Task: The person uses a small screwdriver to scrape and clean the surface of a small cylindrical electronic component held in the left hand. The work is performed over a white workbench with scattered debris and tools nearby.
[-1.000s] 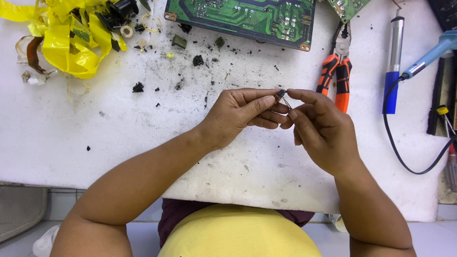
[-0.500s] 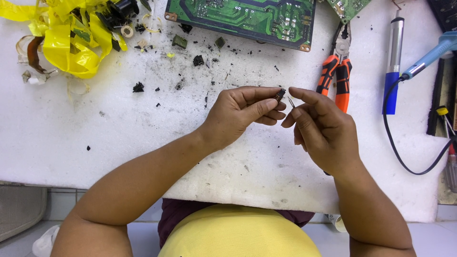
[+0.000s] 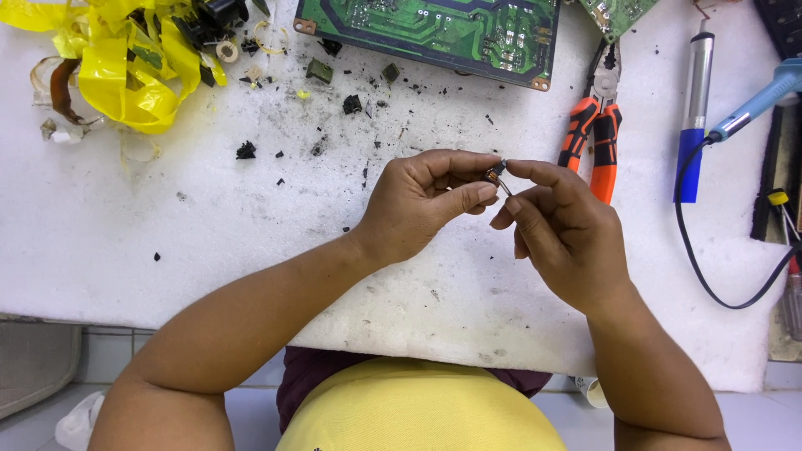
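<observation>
Though fingers (image 3: pixel 468 194) largely hide it, both hands pinch a tiny component (image 3: pixel 496 172).

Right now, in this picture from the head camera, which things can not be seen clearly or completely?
- Small component, head view: too small to identify; fingertips of the left hand and right hand cover most of it.
- Green circuit board, head view: cut off by the top edge.
- Soldering iron, head view: its tip lies beyond the right edge.
- Black parts by the yellow plastic: cut off by the top edge.
</observation>
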